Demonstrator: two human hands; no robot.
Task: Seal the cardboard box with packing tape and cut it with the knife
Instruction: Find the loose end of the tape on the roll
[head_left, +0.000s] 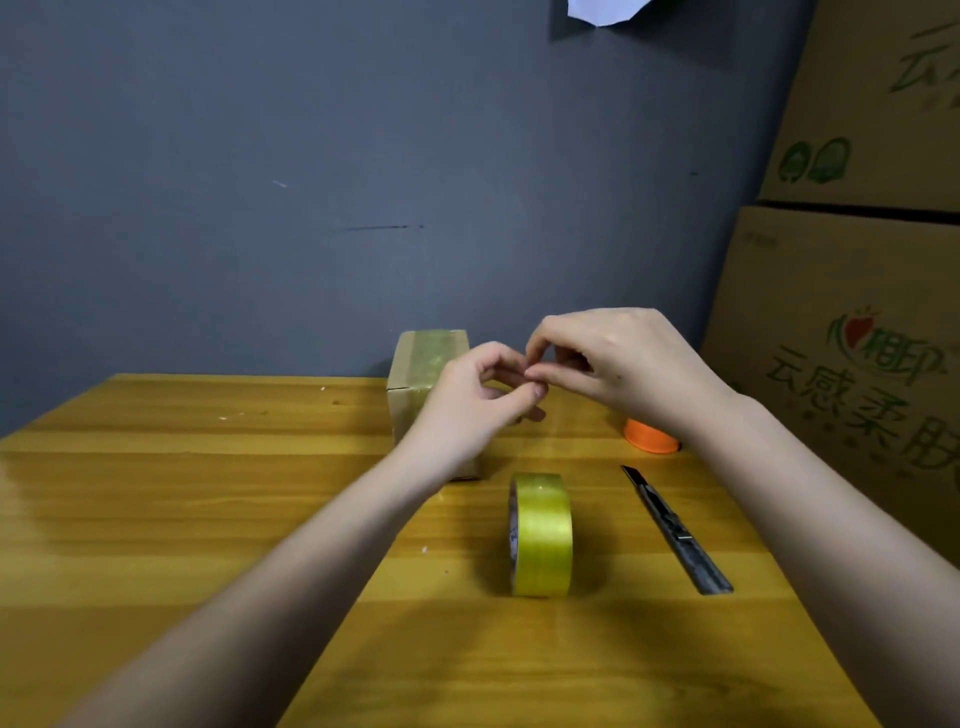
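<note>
Glossy tape roll (540, 535), varnished wooden table (208, 493)

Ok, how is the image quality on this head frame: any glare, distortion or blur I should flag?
Head view: sheen on the table at left and on the tape roll; wide-angle bending shows in the cartons at right; the hands cast a soft shadow near the bottom; left hand and right hand look sharp enough.

Dim even indoor light, soft forearm shadows on the table (156, 493), slight wide-angle edge stretch, possibly mild softness
</note>
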